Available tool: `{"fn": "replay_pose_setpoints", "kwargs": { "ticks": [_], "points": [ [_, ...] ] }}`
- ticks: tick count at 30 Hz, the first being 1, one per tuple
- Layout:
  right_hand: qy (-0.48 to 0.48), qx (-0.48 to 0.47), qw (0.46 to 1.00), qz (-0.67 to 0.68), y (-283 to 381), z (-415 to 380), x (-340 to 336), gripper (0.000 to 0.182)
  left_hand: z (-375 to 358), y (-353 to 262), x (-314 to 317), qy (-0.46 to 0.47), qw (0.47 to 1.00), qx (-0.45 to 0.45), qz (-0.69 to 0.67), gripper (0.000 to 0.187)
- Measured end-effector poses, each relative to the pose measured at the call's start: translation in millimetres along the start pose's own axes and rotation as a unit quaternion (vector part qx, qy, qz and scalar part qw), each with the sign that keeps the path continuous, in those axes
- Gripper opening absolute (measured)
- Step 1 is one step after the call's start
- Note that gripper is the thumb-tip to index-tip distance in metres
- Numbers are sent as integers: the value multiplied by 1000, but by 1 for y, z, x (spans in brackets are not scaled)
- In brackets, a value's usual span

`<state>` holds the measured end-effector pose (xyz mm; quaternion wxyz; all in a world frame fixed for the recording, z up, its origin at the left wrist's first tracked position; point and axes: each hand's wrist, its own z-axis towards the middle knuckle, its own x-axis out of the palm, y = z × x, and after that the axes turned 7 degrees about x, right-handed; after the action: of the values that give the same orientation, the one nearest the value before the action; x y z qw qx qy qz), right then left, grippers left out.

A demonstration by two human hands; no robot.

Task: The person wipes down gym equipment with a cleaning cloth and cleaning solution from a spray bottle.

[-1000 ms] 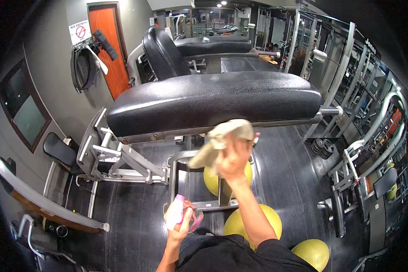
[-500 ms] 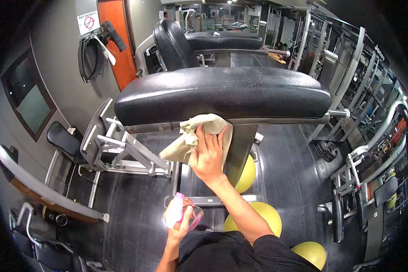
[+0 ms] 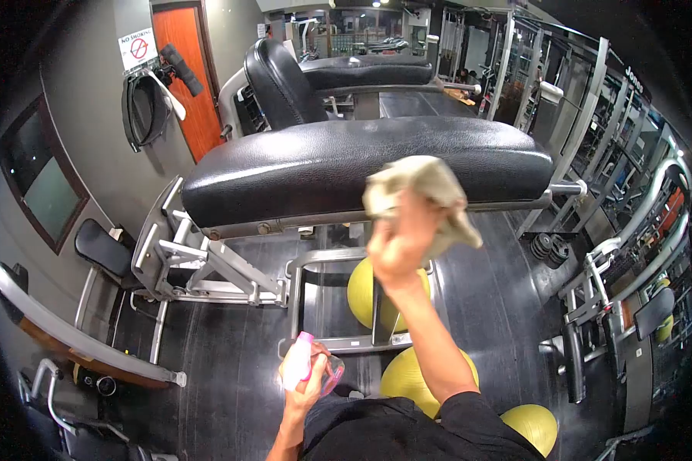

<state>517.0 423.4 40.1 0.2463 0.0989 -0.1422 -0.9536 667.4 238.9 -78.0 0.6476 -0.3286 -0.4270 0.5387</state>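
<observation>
My right hand (image 3: 401, 244) is closed on a crumpled beige cloth (image 3: 417, 183), slightly blurred by motion. The cloth overlaps the front face of a long black padded bench (image 3: 300, 165), right of its middle. Beneath the pad runs a metal frame (image 3: 277, 225) with bolts at its left part. Low in front of my body, my left hand (image 3: 309, 384) is wrapped round a spray bottle (image 3: 298, 361) with a pink and white head. Part of the bottle's clear body shows beside my fingers.
Yellow exercise balls (image 3: 411, 376) lie on the dark floor near my legs. A grey metal machine (image 3: 207, 261) stands at the left, and racks with machines (image 3: 592, 307) line the right. Farther back is another black padded bench (image 3: 361, 73).
My right hand has moved right and up with the cloth, from the frame under the pad to the pad's front face. My left hand keeps holding the spray bottle in nearly the same place.
</observation>
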Motion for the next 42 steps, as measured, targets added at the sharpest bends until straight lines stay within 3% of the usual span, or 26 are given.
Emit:
{"fn": "replay_pose_setpoints", "kwargs": {
  "ticks": [2,3,4,5,6,11,13,14,16,18,21,25,27,29,31,33,34,36,37,39,41,42],
  "points": [
    [120,-86,989,-26,28,-1,11,63,4,1,4,12,1000,4,2,13],
    [134,-139,980,-52,41,-3,22,61,6,2,6,24,1000,8,7,12],
    [183,-156,969,-59,57,2,22,61,7,1,8,29,1000,8,6,12],
    [155,-167,974,-1,65,4,34,62,8,0,11,26,1000,13,-3,12],
    [210,-160,964,38,74,12,34,64,9,0,13,21,1000,20,-11,11],
    [143,-160,976,22,92,39,46,66,12,-2,20,16,1000,-3,-2,10],
    [150,-107,983,-8,88,43,38,60,12,1,21,9,1000,-5,-5,10],
    [112,-109,985,-73,81,47,33,64,12,4,19,8,1000,-8,-3,10],
    [128,-53,988,-73,64,55,11,68,14,6,19,6,1000,-11,-4,10],
    [99,0,992,-75,38,64,-11,58,16,7,21,18,1000,0,-1,10],
    [10,-19,982,-190,-12,83,-50,40,17,12,23,30,999,7,-13,10],
    [-105,11,958,-267,-108,100,-91,46,15,16,22,53,998,-11,-12,10],
    [-127,67,961,-236,-167,105,-106,52,15,15,23,63,998,-13,-14,11],
    [-67,199,977,-37,-153,110,-121,50,15,14,25,71,997,-15,-16,11],
    [-115,182,976,-33,-143,106,-105,45,14,14,27,73,997,-24,-28,13],
    [-190,26,967,-169,-136,96,-89,44,15,14,27,80,996,-24,-28,13],
    [-191,-4,960,-203,-124,90,-82,45,15,14,28,87,996,-23,-27,13],
    [-158,-3,976,-150,-92,75,-67,41,17,17,29,86,996,-19,-24,13],
    [-128,-53,983,-122,-75,70,-60,39,16,17,29,87,996,-18,-22,13],
    [-7,-90,994,-58,-48,49,-46,35,16,18,31,79,996,-21,-29,13],
    [69,-108,988,-83,-29,31,-31,50,16,16,34,76,996,-24,-38,12],
    [63,-115,988,-82,-33,32,-32,55,16,13,35,65,997,-25,-37,12]
  ]
}}
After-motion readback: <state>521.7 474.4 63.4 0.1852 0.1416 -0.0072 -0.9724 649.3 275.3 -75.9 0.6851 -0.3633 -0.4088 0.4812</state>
